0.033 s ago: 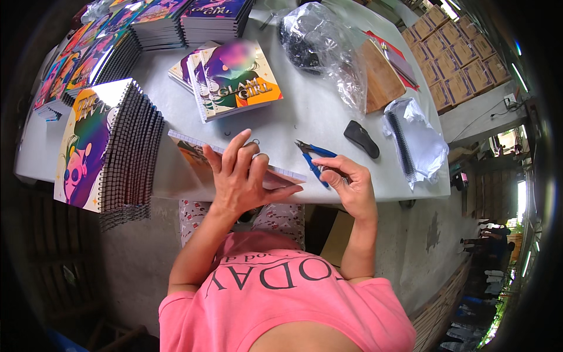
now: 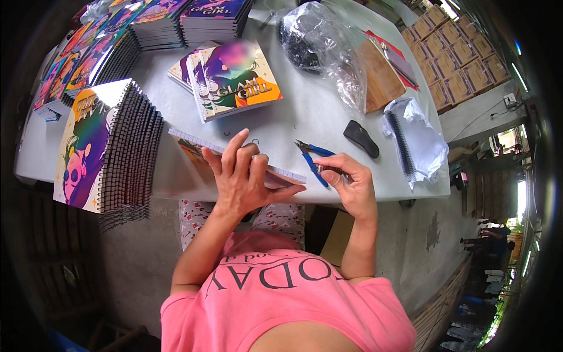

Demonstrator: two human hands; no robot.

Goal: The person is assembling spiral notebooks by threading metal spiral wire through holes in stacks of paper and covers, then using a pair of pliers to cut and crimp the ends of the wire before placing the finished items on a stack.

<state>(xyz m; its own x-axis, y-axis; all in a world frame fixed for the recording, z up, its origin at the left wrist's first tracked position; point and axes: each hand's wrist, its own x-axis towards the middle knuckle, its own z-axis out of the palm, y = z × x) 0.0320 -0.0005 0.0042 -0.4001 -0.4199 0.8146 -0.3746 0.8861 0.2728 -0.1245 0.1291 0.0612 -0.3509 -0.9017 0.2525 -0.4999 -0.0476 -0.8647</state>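
A thin notebook (image 2: pixel 196 155) stands on its long edge near the table's front, its punched spine side up. My left hand (image 2: pixel 240 170) is closed around it, with the thumb on the near side and the fingers over the top edge. Just off the notebook's right end, my right hand (image 2: pixel 349 179) pinches a small, dark wire coil (image 2: pixel 322 168), mostly hidden by the fingertips. Blue-handled cutting pliers (image 2: pixel 311 155) lie on the table right behind that hand, jaws pointing away to the left.
Bound notebooks are stacked at the left (image 2: pixel 132 146), with more piles (image 2: pixel 214 26) at the far left and a small pile (image 2: pixel 240 79) ahead. To the right are a black tool (image 2: pixel 360 139), coils on white paper (image 2: pixel 400 146), a wooden board (image 2: pixel 381 76) and a plastic bag (image 2: pixel 322 47).
My left forearm has shifted very slightly to the right. Both hands keep their hold, and nothing else has visibly moved.
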